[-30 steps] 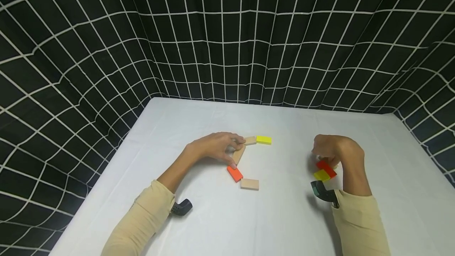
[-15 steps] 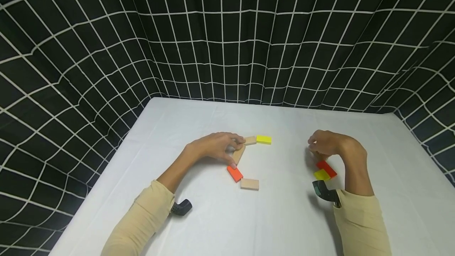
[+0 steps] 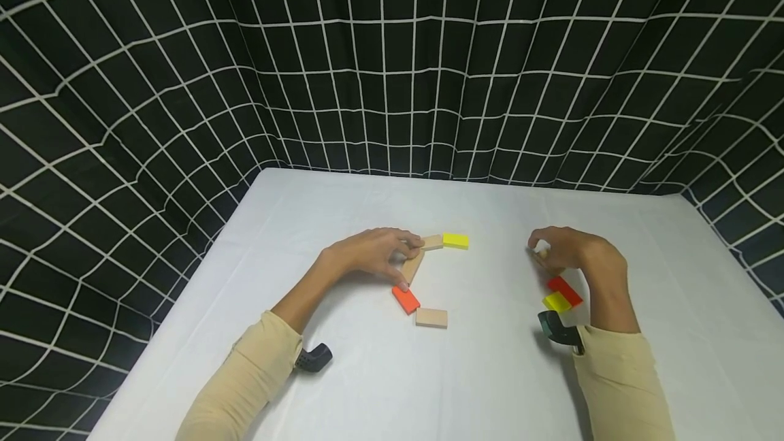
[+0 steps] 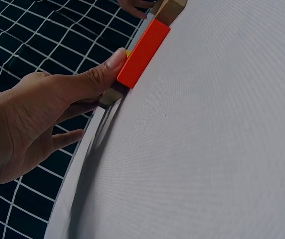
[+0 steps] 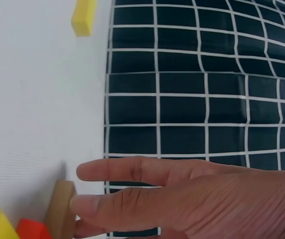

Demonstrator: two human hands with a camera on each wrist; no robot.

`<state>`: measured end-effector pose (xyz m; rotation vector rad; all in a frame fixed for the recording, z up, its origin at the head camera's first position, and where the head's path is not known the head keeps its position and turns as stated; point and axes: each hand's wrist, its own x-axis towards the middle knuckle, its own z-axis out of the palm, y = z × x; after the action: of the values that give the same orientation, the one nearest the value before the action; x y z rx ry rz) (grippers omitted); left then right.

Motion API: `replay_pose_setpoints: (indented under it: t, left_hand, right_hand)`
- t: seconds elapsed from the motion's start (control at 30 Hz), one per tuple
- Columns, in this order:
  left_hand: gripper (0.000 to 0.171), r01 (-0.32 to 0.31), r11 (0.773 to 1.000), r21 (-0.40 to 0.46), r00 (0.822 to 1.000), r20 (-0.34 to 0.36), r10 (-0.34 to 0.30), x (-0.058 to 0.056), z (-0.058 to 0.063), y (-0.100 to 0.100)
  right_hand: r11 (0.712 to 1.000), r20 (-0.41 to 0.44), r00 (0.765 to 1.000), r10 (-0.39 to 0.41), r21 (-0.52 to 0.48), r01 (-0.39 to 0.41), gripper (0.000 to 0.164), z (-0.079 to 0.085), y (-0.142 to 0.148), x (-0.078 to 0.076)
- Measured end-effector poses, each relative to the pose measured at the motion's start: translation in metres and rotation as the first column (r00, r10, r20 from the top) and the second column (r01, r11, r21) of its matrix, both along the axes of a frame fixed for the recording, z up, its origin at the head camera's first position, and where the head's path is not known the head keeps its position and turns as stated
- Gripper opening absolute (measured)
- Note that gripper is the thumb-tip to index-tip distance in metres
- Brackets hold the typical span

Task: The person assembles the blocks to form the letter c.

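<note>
On the white table, my left hand (image 3: 376,250) spreads beside a curved row of small blocks. Its thumb touches the orange block (image 3: 405,300); its fingertips lie on the plain wooden block (image 3: 433,242) at the far side. Between them lies another wooden block (image 3: 412,267), partly covered. My right hand (image 3: 566,248) pinches a wooden block (image 5: 60,209), mostly hidden by the fingers in the head view; the right wrist view shows the thumb against its side. Just nearer than that hand, a red block (image 3: 565,290) and a yellow block (image 3: 557,302) touch each other.
A yellow block (image 3: 456,241) ends the row's far side, and a wooden block (image 3: 431,318) its near side. Black cloth with a white grid (image 3: 392,67) hangs behind and beside the table (image 3: 490,386). Each wrist carries a dark camera mount (image 3: 314,358).
My right hand has shifted slightly left and away from me, uncovering more of the red block. My left hand and its row of blocks stay in place.
</note>
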<state>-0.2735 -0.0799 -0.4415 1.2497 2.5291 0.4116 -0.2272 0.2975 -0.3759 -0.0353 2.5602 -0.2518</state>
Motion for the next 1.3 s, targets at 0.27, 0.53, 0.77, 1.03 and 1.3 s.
replay_pose_setpoints:
  t: [0.27,0.53,0.77,1.03,1.3]
  left_hand:
    - [0.073,-0.004,1.0,0.007,1.0,0.008,0.004,0.001,0.001,0.001]
    - [0.073,-0.001,1.0,-0.002,1.0,-0.003,0.001,0.0,-0.001,0.001]
    - [0.073,0.0,1.0,-0.004,1.0,-0.007,0.0,0.0,-0.001,0.001]
    - [0.074,-0.009,1.0,-0.011,1.0,0.001,0.009,0.0,0.001,0.002]
    - [0.072,-0.004,1.0,-0.009,1.0,0.006,0.004,0.002,0.002,0.002]
  right_hand:
    - [1.0,-0.001,1.0,0.016,0.003,-0.016,0.054,-0.006,0.002,-0.002]
    - [0.999,-0.017,0.999,0.052,0.005,-0.052,0.051,-0.009,0.002,-0.005]
    - [0.993,-0.059,0.991,0.118,-0.013,-0.119,0.048,-0.009,-0.002,-0.009]
    - [0.983,-0.167,0.973,0.159,-0.07,-0.172,0.043,-0.003,-0.012,-0.01]
    - [0.956,-0.266,0.941,0.21,-0.144,-0.255,0.044,0.004,-0.022,-0.011]
